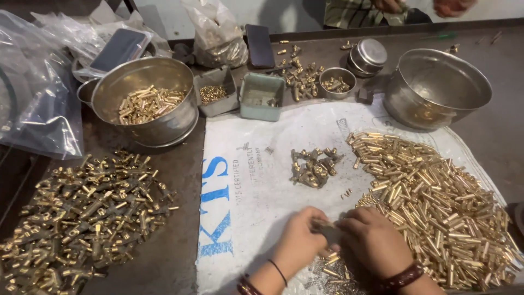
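A white woven sack (262, 186) with blue lettering lies flat over the dark worktable (180, 180) and serves as the landmark. On the sack's right half spreads a large heap of brass pins (436, 202). Off the sack's left edge, on the bare table, sits a wide pile of assembled brass-and-grey parts (82, 213). Beyond the sack's far-left corner stands a steel pot (147, 98) holding brass pins; beyond its far-right corner stands an empty steel bowl (434, 87). Along the sack's far edge sit a green tray (262, 95) and a small steel cup (337, 82). At the sack's centre lies a small cluster of grey fittings (314, 166). At the sack's near edge, the left hand (300, 240) and the right hand (371, 240) both pinch one small grey fitting (327, 229) between closed fingertips, just beside the pin heap.
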